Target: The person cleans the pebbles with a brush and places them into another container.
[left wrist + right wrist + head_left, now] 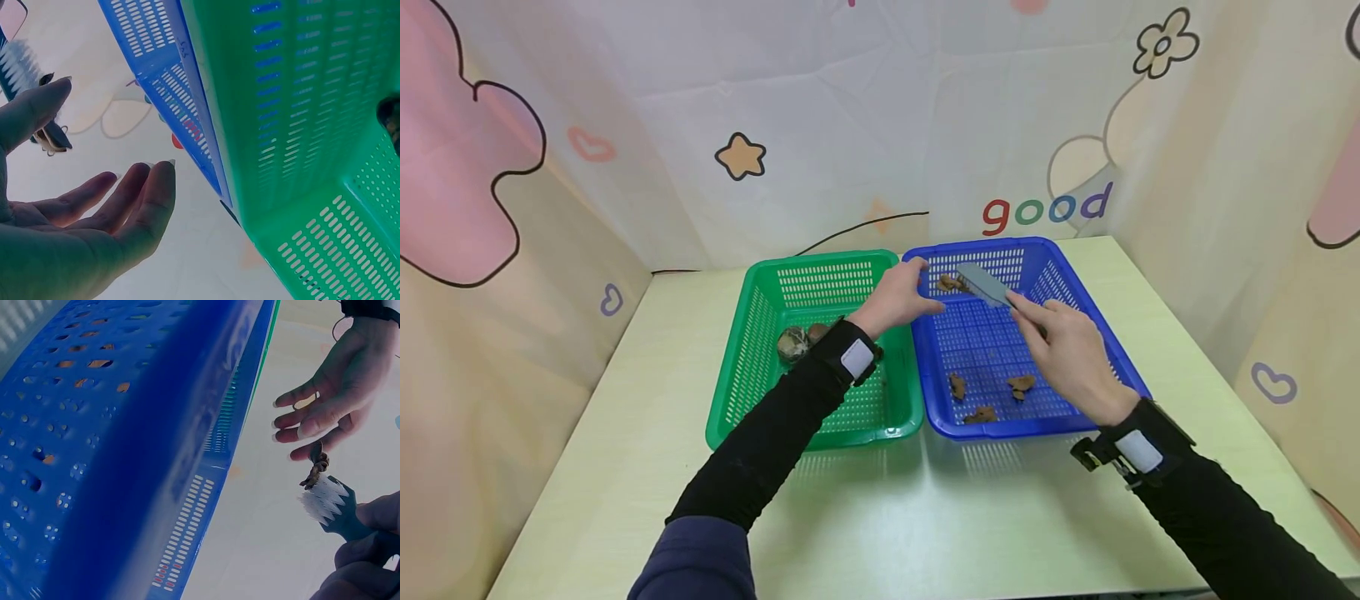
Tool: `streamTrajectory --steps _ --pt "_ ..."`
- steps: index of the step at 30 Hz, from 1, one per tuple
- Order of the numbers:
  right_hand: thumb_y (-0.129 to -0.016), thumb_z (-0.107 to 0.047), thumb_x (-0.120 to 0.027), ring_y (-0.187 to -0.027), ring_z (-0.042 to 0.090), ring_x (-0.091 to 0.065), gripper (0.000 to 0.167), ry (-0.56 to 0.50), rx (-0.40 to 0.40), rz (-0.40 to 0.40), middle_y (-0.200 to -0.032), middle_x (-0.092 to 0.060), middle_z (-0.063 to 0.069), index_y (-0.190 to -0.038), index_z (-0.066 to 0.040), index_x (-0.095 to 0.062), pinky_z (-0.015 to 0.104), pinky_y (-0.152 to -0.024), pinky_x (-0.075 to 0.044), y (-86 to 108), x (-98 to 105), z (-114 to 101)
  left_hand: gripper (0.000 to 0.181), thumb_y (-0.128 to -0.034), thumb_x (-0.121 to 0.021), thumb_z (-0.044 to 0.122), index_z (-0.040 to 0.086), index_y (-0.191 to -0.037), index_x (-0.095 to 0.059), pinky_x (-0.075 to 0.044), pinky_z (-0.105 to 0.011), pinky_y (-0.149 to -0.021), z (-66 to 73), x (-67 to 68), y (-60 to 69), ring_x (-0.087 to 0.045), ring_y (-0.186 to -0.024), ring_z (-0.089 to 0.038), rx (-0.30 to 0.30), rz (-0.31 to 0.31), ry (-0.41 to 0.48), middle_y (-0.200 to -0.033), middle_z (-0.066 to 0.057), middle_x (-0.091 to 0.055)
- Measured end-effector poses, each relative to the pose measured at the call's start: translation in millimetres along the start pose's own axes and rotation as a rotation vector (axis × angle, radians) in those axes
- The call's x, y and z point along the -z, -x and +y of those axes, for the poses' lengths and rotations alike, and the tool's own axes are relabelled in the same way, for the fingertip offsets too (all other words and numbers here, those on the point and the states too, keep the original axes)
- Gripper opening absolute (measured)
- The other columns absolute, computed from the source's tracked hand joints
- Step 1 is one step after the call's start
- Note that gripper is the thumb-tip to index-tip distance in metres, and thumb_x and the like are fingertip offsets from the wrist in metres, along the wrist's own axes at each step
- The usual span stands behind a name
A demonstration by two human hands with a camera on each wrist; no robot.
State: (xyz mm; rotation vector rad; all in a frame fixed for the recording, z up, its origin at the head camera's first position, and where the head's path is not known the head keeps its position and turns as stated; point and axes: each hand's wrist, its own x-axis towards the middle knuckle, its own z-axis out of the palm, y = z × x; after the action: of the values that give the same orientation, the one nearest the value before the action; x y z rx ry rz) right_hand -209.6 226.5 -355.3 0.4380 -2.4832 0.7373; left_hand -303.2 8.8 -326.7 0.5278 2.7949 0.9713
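Observation:
My right hand (1071,354) grips a brush (983,283) by its handle, above the blue basket (1108,354). The brush has a grey-green back and white bristles (322,499). By the bristle end is a dark brown, crumpled piece (317,465); whether it clings to the bristles I cannot tell. My left hand (898,298) is over the edge where the baskets meet, thumb and fingers spread apart, close to that piece. In the left wrist view, the thumb (47,109) overlaps the brush and the piece. Several brown, crumpled pieces (1021,383) lie in the blue basket.
Left of the blue basket, a green basket (737,367) stands against it, holding a mottled roundish thing (793,343) and a browner one (818,332), partly hidden by my left arm. Both baskets rest on a pale table (865,517). A printed curtain (850,125) hangs behind.

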Motion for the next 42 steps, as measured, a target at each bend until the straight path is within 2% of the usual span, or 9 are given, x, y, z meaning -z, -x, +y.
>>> streamTrajectory --steps 5,10,18,22,27,31,37,39,42 --pt "-0.097 -0.014 -0.058 -0.057 0.014 -0.034 0.034 -0.005 0.011 -0.007 -0.062 -0.037 0.003 -0.13 -0.008 -0.062 0.024 -0.05 -0.027 -1.6 -1 -4 0.066 -0.0888 -0.07 0.029 0.006 -0.143 -0.04 -0.05 -0.034 -0.094 4.5 -5.9 -3.2 -0.056 -0.114 -0.023 -0.102 -0.014 0.019 -0.128 -0.013 -0.057" --pt "-0.097 -0.015 -0.058 -0.056 0.013 -0.034 0.034 -0.019 0.016 -0.01 -0.062 -0.038 0.003 -0.13 -0.008 -0.062 0.023 -0.048 -0.027 -3.2 -1 -7 0.05 -0.0919 -0.066 0.023 0.007 -0.136 -0.048 -0.051 -0.028 -0.083 7.8 -11.1 -7.6 -0.061 -0.1 -0.019 -0.203 0.001 0.105 -0.119 -0.01 -0.063" --pt "-0.095 -0.009 -0.06 -0.052 0.012 -0.034 0.033 -0.055 0.039 0.043 -0.059 -0.037 0.002 -0.127 -0.005 -0.063 0.022 -0.045 -0.027 -0.8 -4 -1 0.021 -0.0963 -0.058 0.013 0.004 -0.114 -0.063 -0.049 -0.022 -0.061 11.4 -19.2 -12.5 -0.06 -0.071 -0.018 -0.2 0.009 0.298 -0.093 -0.015 -0.067" --pt "-0.094 -0.009 -0.061 -0.052 0.013 -0.034 0.032 -0.039 0.037 0.097 -0.057 -0.038 0.003 -0.126 -0.004 -0.064 0.023 -0.044 -0.027 -1.3 -3 0 0.018 -0.0984 -0.054 0.012 0.002 -0.106 -0.066 -0.048 -0.022 -0.058 12.2 -21.4 -11.9 -0.059 -0.065 -0.018 -0.227 0.032 0.347 -0.084 -0.019 -0.065" --pt "-0.093 -0.008 -0.061 -0.052 0.013 -0.033 0.031 -0.01 0.024 0.143 -0.056 -0.037 0.003 -0.124 -0.004 -0.065 0.024 -0.045 -0.027 -1.2 -2 -1 0.02 -0.099 -0.052 0.013 0.0 -0.102 -0.068 -0.044 -0.02 -0.057 12.6 -22.8 -9.9 -0.056 -0.062 -0.016 -0.265 0.062 0.322 -0.072 -0.01 -0.06" --pt "-0.094 -0.008 -0.061 -0.051 0.012 -0.032 0.03 -0.005 0.014 0.171 -0.055 -0.037 0.003 -0.123 -0.005 -0.066 0.024 -0.046 -0.026 0.1 1 0 0.019 -0.0988 -0.053 0.014 0.003 -0.096 -0.069 -0.039 -0.021 -0.057 13.9 -21.1 -7.3 -0.052 -0.062 -0.015 -0.306 0.03 0.26 -0.067 -0.006 -0.056" --pt "-0.096 -0.01 -0.058 -0.05 0.011 -0.031 0.031 0.017 -0.039 0.159 -0.055 -0.038 0.005 -0.125 -0.002 -0.063 0.024 -0.044 -0.026 0.6 6 8 0.021 -0.0988 -0.054 0.014 0.006 -0.109 -0.071 -0.049 -0.023 -0.065 21.6 -23.1 0.1 -0.058 -0.07 -0.014 -0.405 -0.211 0.12 -0.084 -0.007 -0.067" --pt "-0.096 -0.011 -0.057 -0.05 0.012 -0.032 0.032 0.009 -0.055 0.154 -0.055 -0.039 0.005 -0.126 -0.002 -0.062 0.023 -0.044 -0.026 0.8 8 10 0.026 -0.1 -0.05 0.012 0.008 -0.119 -0.068 -0.046 -0.022 -0.064 22.7 -25.1 0.9 -0.055 -0.068 -0.013 -0.396 -0.233 0.076 -0.097 -0.009 -0.07" --pt "-0.097 -0.013 -0.056 -0.051 0.013 -0.034 0.033 -0.005 -0.062 0.145 -0.056 -0.04 0.005 -0.128 -0.003 -0.061 0.023 -0.045 -0.027 1.6 11 12 0.03 -0.1013 -0.042 0.009 0.01 -0.119 -0.067 -0.037 -0.021 -0.061 21.0 -27.0 0.4 -0.045 -0.062 -0.012 -0.309 -0.16 0.064 -0.106 -0.007 -0.068"
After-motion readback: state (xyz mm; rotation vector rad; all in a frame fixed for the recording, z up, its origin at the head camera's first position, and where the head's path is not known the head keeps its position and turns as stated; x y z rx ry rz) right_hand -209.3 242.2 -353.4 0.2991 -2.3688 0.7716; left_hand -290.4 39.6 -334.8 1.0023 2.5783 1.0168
